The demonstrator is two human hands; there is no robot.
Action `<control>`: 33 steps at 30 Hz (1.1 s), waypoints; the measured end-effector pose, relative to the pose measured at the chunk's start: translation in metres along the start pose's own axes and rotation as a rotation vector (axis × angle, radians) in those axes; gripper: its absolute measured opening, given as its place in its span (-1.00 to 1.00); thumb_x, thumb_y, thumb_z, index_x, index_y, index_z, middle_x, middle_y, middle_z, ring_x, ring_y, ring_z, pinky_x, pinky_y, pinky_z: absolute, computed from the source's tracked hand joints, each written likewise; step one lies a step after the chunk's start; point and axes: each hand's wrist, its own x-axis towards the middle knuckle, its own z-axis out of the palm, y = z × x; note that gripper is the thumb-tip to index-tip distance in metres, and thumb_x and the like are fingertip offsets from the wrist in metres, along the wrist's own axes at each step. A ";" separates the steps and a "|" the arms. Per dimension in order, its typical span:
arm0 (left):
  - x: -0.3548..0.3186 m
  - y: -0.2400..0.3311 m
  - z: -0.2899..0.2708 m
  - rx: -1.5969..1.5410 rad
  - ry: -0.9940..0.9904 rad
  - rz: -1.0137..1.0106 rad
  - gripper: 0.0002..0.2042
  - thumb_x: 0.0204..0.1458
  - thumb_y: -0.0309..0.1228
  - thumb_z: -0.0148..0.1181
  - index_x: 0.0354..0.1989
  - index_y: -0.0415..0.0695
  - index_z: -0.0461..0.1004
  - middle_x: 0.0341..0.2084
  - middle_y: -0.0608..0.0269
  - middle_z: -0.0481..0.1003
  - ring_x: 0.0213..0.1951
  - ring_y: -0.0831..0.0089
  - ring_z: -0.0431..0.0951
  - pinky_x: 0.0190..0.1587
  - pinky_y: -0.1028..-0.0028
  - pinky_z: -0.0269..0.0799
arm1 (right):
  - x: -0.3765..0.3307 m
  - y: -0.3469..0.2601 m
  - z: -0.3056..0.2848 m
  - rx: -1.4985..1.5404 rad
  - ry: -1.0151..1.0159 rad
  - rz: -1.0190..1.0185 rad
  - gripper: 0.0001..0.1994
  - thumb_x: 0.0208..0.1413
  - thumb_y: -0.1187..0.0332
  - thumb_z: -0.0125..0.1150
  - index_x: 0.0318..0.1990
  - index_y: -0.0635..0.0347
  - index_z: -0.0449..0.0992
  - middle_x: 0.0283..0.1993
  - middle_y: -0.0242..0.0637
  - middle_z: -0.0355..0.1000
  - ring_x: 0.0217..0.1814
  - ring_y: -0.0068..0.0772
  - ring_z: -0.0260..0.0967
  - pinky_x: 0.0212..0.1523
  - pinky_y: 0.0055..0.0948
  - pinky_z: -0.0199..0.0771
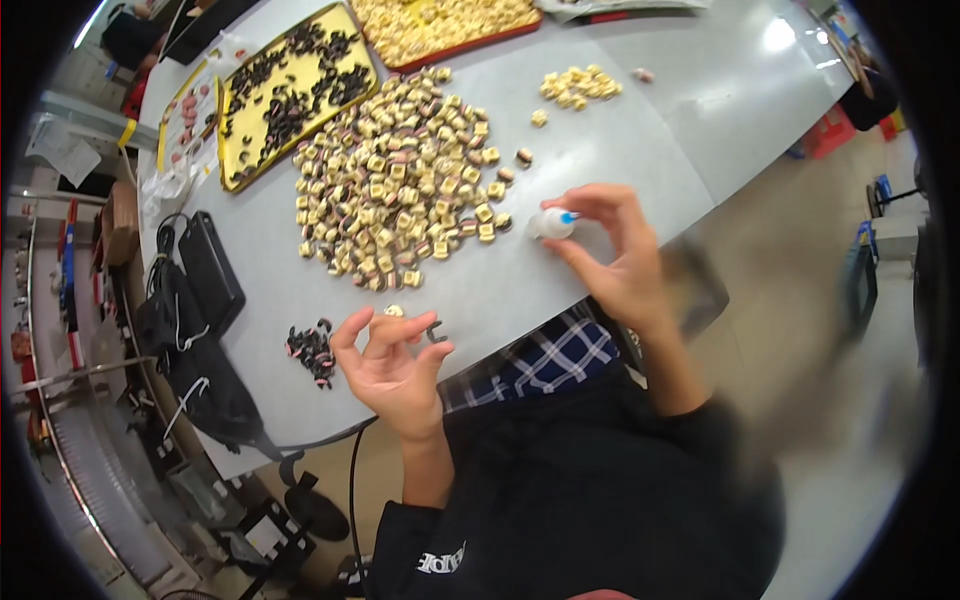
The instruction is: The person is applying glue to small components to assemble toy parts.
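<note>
My right hand (615, 255) pinches a small white bottle with a blue tip (552, 223) just above the grey table (620, 130). My left hand (392, 365) is at the table's near edge, its fingertips closed on a small cream part (394, 311) and a dark clip-shaped piece (436, 331). A big heap of small cream and dark parts (400, 185) lies right behind both hands. A little pile of dark clips (312, 350) sits left of my left hand.
Yellow trays hold dark parts (290, 90) and cream parts (440, 25) at the far side. A smaller cluster of cream parts (578, 85) lies far right. Black power bricks and cables (205, 270) sit at the left edge. Plaid cloth (550, 360) covers my lap.
</note>
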 end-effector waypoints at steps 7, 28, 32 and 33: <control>0.001 -0.001 -0.004 0.007 0.004 -0.007 -0.36 -0.33 -0.60 0.37 -0.06 -0.23 0.10 -0.46 0.20 0.50 -0.38 0.53 0.29 -0.19 0.51 0.21 | 0.021 -0.012 -0.027 -0.147 -0.069 -0.057 -0.69 -0.15 0.56 0.25 -0.18 0.28 0.36 -0.17 -0.23 0.38 -0.21 -0.45 0.37 -0.14 -0.48 0.37; -0.002 -0.004 -0.006 0.007 -0.167 0.105 -0.34 -0.35 -0.63 0.37 -0.03 -0.23 0.12 -0.45 0.14 0.52 -0.42 0.51 0.34 -0.21 0.50 0.24 | 0.005 -0.053 -0.013 -0.216 0.185 -0.502 -0.76 -0.28 0.68 0.27 -0.37 0.29 0.47 -0.39 -0.19 0.45 -0.37 -0.39 0.43 -0.32 -0.54 0.43; 0.002 -0.005 -0.009 -0.020 -0.270 0.152 -0.35 -0.36 -0.60 0.39 -0.04 -0.22 0.14 -0.47 0.15 0.53 -0.45 0.51 0.35 -0.25 0.51 0.25 | -0.039 -0.058 0.028 0.166 -0.098 -0.256 -0.75 -0.30 0.67 0.30 -0.37 0.28 0.47 -0.39 -0.17 0.45 -0.35 -0.37 0.44 -0.36 -0.55 0.44; 0.001 -0.006 -0.009 -0.035 -0.282 0.159 -0.35 -0.37 -0.60 0.39 -0.04 -0.22 0.16 -0.48 0.16 0.53 -0.46 0.51 0.35 -0.27 0.52 0.24 | -0.045 -0.053 0.035 0.278 -0.115 -0.162 -0.76 -0.29 0.66 0.30 -0.38 0.27 0.47 -0.37 -0.17 0.46 -0.34 -0.36 0.44 -0.36 -0.55 0.44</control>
